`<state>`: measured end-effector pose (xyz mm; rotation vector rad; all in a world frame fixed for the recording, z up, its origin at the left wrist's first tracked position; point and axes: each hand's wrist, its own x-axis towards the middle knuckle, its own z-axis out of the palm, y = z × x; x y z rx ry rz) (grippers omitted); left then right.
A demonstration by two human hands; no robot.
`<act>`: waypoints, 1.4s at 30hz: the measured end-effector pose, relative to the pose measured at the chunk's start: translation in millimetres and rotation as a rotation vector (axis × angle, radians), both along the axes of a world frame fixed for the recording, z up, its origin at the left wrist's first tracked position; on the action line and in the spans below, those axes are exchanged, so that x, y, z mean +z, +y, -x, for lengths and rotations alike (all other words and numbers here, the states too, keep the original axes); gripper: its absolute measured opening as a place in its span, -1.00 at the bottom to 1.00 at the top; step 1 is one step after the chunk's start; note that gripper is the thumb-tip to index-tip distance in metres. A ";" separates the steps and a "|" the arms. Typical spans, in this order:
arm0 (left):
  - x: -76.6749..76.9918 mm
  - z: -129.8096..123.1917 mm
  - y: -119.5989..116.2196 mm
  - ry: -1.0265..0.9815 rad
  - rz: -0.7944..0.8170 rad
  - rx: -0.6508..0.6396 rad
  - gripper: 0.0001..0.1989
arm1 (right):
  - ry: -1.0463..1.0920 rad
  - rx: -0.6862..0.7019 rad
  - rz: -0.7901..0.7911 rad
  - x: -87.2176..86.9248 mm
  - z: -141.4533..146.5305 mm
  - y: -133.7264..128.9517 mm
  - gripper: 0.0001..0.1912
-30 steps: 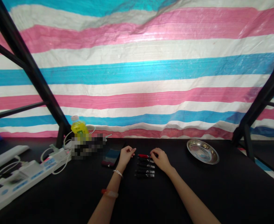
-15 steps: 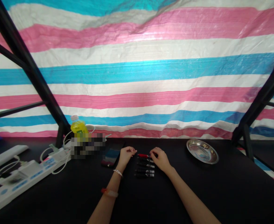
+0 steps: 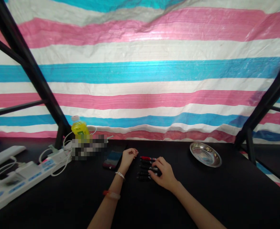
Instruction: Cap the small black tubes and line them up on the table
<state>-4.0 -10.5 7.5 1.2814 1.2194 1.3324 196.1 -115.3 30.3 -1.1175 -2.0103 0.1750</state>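
Several pens lie side by side on the black table (image 3: 140,203), a red pen (image 3: 147,158) farthest from me and black pens (image 3: 144,173) nearer. My right hand (image 3: 163,173) is over the right ends of the black pens, thumb and fingers apart; no pen is lifted. Left of the pens, my left hand (image 3: 129,156) rests on the table with its fingers curled and the fingertips close together. Whether something small is between them cannot be made out. Beside it lies a dark phone-like object (image 3: 111,159).
At the right back sits a round metal dish (image 3: 206,155). A yellow bottle (image 3: 80,129), a pixelated patch, white cables and a long power strip (image 3: 18,187) occupy the left. Black frame bars (image 3: 35,76) slant up at both sides before a striped sheet (image 3: 140,73).
My right hand has moved from the red pen's end toward me, over the black pens, and its thumb and fingers have spread. My left hand has hardly moved.
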 end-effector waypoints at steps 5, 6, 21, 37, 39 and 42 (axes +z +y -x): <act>0.3 -0.4 -0.3 -0.018 0.005 -0.004 -0.68 | -0.160 0.081 0.053 -1.0 6.9 -19.5 -0.85; 0.6 -0.5 -0.6 -0.022 0.006 -0.005 -0.68 | -0.178 0.081 0.072 -1.6 7.6 -21.0 -0.86; 3.6 -5.9 -4.0 0.004 -0.027 -0.053 -0.70 | -0.085 0.045 0.140 -2.5 3.5 -15.5 -0.84; 7.6 -11.7 -10.4 0.186 -0.185 -0.095 -0.85 | -0.193 0.070 0.142 -10.4 3.9 -7.9 -0.83; 10.8 -14.2 -14.9 0.251 -0.240 -0.127 -0.91 | -0.201 0.063 0.127 -10.6 4.2 -6.5 -0.82; 13.0 -15.9 -18.5 0.311 -0.285 -0.154 -0.92 | -0.213 0.049 0.114 -9.5 4.5 -3.3 -0.82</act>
